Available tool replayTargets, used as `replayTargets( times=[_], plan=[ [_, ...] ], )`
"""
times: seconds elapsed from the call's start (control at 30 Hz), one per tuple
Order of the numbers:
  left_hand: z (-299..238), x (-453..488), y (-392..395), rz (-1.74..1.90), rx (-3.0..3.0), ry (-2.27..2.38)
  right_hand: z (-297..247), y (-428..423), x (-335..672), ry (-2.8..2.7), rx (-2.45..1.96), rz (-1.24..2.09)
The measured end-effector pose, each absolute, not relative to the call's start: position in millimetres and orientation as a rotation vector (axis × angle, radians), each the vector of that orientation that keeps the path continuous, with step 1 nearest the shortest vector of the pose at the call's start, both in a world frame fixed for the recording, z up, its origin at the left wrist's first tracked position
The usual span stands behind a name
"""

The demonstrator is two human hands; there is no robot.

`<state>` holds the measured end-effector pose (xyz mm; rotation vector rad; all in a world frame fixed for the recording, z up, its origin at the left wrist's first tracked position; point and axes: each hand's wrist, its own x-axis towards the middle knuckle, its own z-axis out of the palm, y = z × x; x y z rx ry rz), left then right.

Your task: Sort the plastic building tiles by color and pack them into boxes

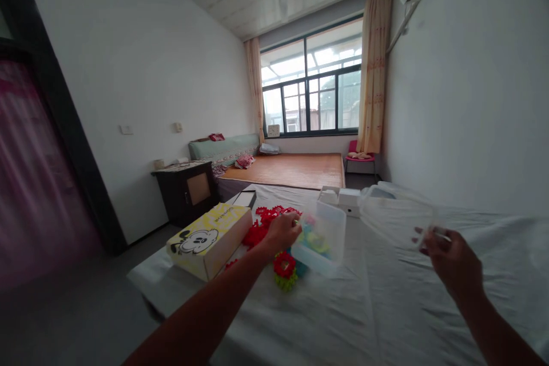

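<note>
My left hand [283, 233] is closed on the left rim of a clear plastic box [337, 226]. The box looks tilted, with blurred yellow-green and blue pieces showing inside or through its wall. To the right, my right hand [452, 260] grips the near corner of a clear plastic lid [397, 214], raised above the bed cover and smeared by motion. Red toy gears [257, 234] lie heaped beside and behind my left hand. Nearer to me, a red gear [285, 265] rests by a green gear [286, 282].
Left of the gears stands a yellow cartoon box [227, 229]. A dark-edged flat box [245, 199] and small white boxes [349, 199] sit farther back. Everything lies on a pale grey sheet [334, 314]. Beyond are a bed [291, 168] and a dark cabinet [171, 191].
</note>
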<state>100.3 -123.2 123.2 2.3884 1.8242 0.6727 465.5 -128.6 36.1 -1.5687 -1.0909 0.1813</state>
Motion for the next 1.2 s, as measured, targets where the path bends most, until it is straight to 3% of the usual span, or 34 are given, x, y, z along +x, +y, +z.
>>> replayTargets(
  times=[0.13, 0.23, 0.43, 0.73, 0.9, 1.2],
  plan=[
    [68.6, 131.4, -132.5, 0.783, 2.169, 1.743, 49.5, -149.6, 433.0, -1.364, -1.789, -0.452],
    [47.1, 144.1, -131.7, 0.850, 2.093, 1.631, 49.4, -162.3, 403.0, -1.772, -1.585, -0.700],
    [35.3, 143.2, -126.4, 1.037, 1.950, 1.408, 53.5, -186.4, 369.0, -2.246, -1.120, -0.712],
    [30.9, 140.5, -137.6, 1.036, 1.201, 1.097, 37.6, -216.3, 357.2, -2.327, -1.085, -0.858],
    [30.7, 134.4, -138.6, 1.008, 1.293, 1.031, 23.7, -214.9, 354.6, -2.360, -0.985, -0.973],
    [30.1, 138.8, -140.7, 0.926, 1.256, 0.940, 12.0, -209.7, 333.0, -2.253, -1.250, -0.962]
  ],
)
